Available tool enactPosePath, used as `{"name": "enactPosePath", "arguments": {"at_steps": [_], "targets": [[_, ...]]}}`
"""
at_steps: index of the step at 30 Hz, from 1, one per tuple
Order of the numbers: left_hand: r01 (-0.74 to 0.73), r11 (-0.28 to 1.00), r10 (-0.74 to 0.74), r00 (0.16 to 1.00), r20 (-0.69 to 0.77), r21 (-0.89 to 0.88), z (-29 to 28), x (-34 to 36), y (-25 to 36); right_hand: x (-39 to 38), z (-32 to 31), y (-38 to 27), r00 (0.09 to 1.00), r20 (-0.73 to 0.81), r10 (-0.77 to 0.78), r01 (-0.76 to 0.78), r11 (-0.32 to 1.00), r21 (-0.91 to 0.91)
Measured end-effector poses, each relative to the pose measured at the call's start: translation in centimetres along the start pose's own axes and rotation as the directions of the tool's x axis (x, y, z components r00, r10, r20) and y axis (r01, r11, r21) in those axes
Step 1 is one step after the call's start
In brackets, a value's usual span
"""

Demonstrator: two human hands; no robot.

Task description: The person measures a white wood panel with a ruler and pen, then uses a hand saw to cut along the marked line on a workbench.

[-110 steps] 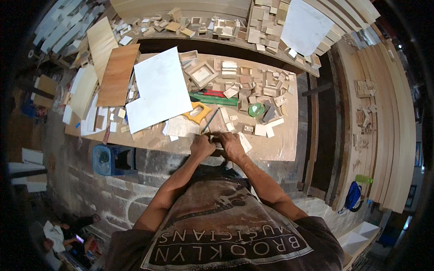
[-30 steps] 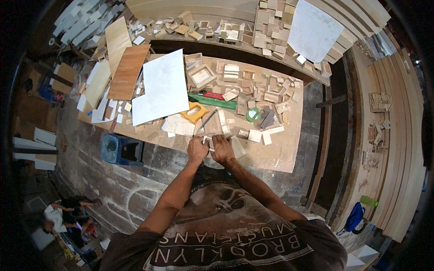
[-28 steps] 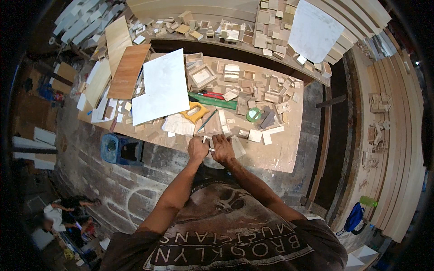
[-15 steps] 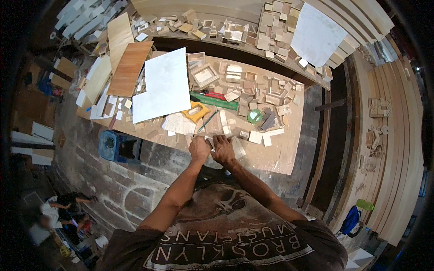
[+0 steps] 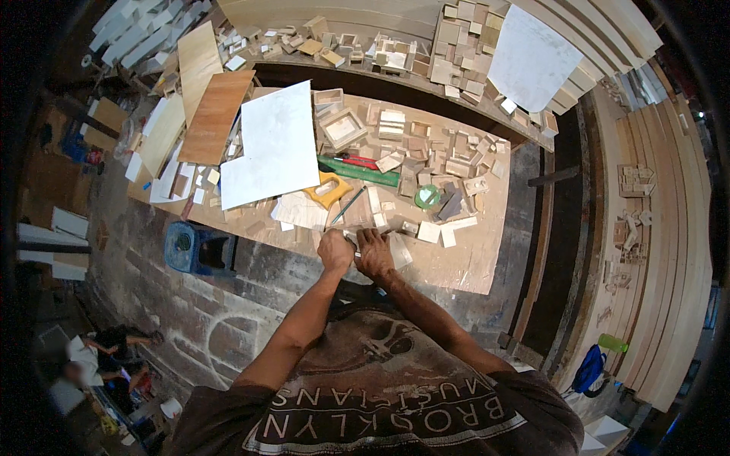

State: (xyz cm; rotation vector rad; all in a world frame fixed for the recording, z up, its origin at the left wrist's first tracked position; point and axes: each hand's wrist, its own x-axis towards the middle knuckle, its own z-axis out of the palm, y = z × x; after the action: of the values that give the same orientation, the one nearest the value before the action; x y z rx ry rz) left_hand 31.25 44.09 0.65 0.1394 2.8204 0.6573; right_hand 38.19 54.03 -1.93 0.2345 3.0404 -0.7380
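Note:
At the near edge of the workbench (image 5: 471, 270), my two hands work side by side. My left hand (image 5: 335, 251) is closed in a fist, and what it grips is hidden. My right hand (image 5: 374, 252) presses its bent fingers over a small pale wood piece (image 5: 358, 254), a bit of which shows between the hands. Just right of those fingers lies a thin pale sheet (image 5: 400, 251). Beyond my hands are a dark pencil (image 5: 348, 205) and a yellow saw-like handle (image 5: 328, 190).
A white board (image 5: 270, 148) and a brown panel (image 5: 217, 118) cover the bench's left. Small wooden frames (image 5: 342, 129), a green strip (image 5: 365, 172), a red cutter (image 5: 356, 161) and a green tape roll (image 5: 427, 196) lie behind. A blue stool (image 5: 182, 247) stands left; a person (image 5: 87, 357) sits lower left.
Both hands stay at nearly the same spot on the bench edge. The whole view has shifted very slightly.

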Motion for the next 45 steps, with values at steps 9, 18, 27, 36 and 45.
{"name": "enactPosePath", "arguments": {"at_steps": [9,18,27,36,45], "targets": [[-0.037,0.999,0.036,0.999,0.018,0.009,0.6,0.4,-0.7,0.1,0.1,0.1,1.0,-0.014,-0.004,0.004,1.0,0.021],[-0.127,0.909,0.306,0.851,0.428,-0.397,-4.0,2.6,-5.2,0.0,-0.3,0.1,0.999,0.03,-0.013,0.014,1.0,-0.024],[-0.652,0.736,0.668,0.66,0.342,-0.18,-4.0,3.3,-4.8,-0.2,-1.4,-0.2,0.998,0.064,0.015,-0.021,0.996,0.086],[-0.727,0.663,0.726,0.567,0.389,-0.178,-3.8,4.9,-5.0,-0.3,-1.3,-0.4,0.999,-0.033,0.008,-0.007,1.0,0.029],[-0.788,0.558,0.815,0.461,0.351,-0.26,-1.9,6.1,-6.3,-0.5,-2.2,-1.2,0.998,0.033,0.047,-0.047,0.999,0.025]]}}
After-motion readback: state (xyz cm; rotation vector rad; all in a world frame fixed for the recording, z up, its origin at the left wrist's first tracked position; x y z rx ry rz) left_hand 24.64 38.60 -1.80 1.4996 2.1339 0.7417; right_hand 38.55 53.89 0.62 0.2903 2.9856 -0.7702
